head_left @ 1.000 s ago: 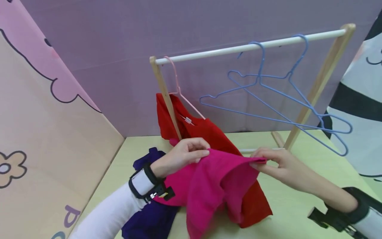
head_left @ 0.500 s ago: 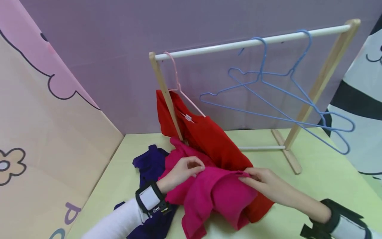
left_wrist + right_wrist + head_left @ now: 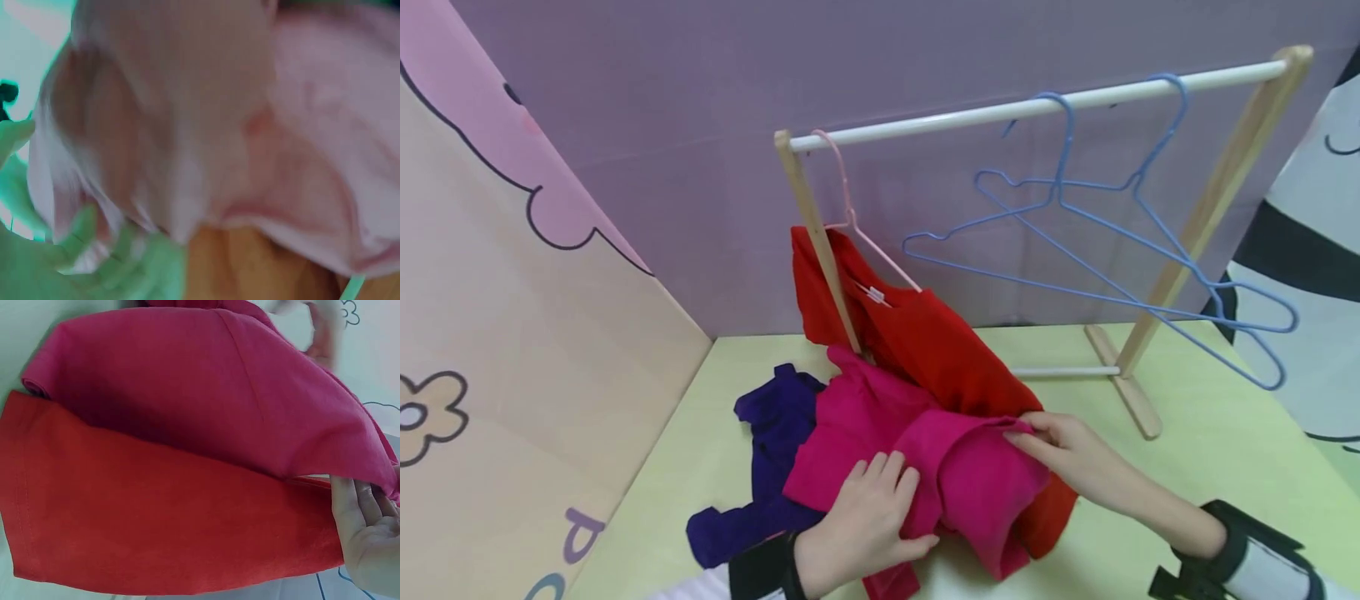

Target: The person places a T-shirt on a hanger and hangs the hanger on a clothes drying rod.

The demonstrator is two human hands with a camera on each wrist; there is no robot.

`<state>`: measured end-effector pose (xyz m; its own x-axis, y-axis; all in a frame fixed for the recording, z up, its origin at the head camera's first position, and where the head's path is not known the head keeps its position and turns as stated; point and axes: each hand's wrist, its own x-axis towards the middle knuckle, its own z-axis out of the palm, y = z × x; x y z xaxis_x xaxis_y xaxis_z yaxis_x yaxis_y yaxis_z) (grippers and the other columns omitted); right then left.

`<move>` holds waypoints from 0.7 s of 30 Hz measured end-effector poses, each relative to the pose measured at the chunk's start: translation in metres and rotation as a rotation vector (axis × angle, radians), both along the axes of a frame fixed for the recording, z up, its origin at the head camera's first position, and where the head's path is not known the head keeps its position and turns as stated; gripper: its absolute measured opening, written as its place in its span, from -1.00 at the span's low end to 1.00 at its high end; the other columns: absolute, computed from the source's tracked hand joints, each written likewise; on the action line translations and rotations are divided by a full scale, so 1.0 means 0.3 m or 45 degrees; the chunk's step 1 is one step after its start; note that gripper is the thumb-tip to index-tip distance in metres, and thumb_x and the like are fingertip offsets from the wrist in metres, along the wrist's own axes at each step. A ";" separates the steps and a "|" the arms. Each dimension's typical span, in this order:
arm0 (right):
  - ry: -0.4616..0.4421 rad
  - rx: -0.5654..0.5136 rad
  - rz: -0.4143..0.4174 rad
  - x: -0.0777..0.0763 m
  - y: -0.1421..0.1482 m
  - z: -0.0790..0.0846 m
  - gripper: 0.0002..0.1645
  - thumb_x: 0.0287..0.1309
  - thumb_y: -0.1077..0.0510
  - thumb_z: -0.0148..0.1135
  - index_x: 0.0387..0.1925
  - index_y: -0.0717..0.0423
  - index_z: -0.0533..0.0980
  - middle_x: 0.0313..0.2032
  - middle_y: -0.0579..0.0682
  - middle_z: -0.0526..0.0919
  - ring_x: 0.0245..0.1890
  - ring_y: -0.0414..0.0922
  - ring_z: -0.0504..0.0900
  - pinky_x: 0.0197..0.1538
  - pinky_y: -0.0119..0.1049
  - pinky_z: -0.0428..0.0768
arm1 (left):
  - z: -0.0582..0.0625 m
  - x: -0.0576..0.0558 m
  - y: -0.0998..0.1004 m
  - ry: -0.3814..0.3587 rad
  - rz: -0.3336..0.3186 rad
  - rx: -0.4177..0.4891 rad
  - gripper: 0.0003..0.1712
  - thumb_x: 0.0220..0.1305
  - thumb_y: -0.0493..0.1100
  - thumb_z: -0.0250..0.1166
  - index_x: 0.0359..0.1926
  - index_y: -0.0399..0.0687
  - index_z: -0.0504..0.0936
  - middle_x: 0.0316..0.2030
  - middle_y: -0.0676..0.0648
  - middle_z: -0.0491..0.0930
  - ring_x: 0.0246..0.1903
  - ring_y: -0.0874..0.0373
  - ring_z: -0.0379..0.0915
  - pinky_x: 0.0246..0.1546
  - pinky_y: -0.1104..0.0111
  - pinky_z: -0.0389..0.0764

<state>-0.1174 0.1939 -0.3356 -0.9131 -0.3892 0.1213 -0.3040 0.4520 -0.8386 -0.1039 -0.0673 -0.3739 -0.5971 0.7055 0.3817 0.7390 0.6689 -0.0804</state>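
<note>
A bright pink shirt (image 3: pixel 868 396) lies bunched on the table, partly over the lower part of a red shirt (image 3: pixel 925 350). My right hand (image 3: pixel 1086 462) pinches the pink shirt's edge at its right side between thumb and fingers. Low over the front of the same cloth is my left hand (image 3: pixel 872 517), palm down, fingers spread and loosely bent, thumb pointing right. In the right wrist view the pink cloth (image 3: pixel 181 381) spreads above the red shirt. The left wrist view is blurred, with pale, discoloured cloth (image 3: pixel 206 94) filling most of it.
A wooden rack with a white rail (image 3: pixel 955 125) stands behind. From its left end a pink hanger (image 3: pixel 880 254) carries the red shirt. Two overlapping blue hangers (image 3: pixel 1063 187) hang farther right. A dark purple garment (image 3: pixel 786 442) lies crumpled on the pale yellow-green table (image 3: pixel 700 433), at left.
Both hands have lowered the pink shirt onto the table. My left hand has let go of its edge and moved toward the front; my right hand keeps its pinch.
</note>
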 end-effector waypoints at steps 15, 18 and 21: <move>0.095 -0.077 -0.067 0.024 0.065 -0.010 -0.78 0.25 0.19 -0.05 -0.16 0.13 0.48 -0.28 -0.05 0.53 -0.34 -0.28 0.47 -0.34 -0.42 0.47 | -0.063 -0.033 -0.005 -0.043 0.126 0.051 -0.53 -0.23 -0.10 0.41 -0.30 -0.22 0.41 -0.44 -0.06 0.35 -0.40 0.10 0.34 -0.41 0.32 0.48; 0.188 -0.066 -0.114 0.028 0.096 -0.007 -0.78 0.23 0.26 -0.05 -0.15 0.18 0.48 -0.31 -0.11 0.53 -0.38 -0.29 0.46 -0.39 -0.43 0.46 | -0.029 -0.056 -0.019 -0.133 0.103 0.152 -0.70 -0.15 -0.23 0.35 -0.36 -0.19 0.43 -0.46 -0.03 0.36 -0.40 0.13 0.35 -0.38 0.37 0.46; 0.179 -0.069 -0.126 0.030 0.130 0.001 -0.80 0.23 0.28 -0.06 -0.15 0.22 0.45 -0.43 -0.12 0.52 -0.50 -0.22 0.47 -0.48 -0.40 0.45 | 0.005 -0.082 -0.032 -0.299 0.076 0.306 -0.84 -0.05 -0.35 0.24 -0.39 -0.17 0.46 -0.47 0.01 0.40 -0.41 0.19 0.36 -0.38 0.42 0.45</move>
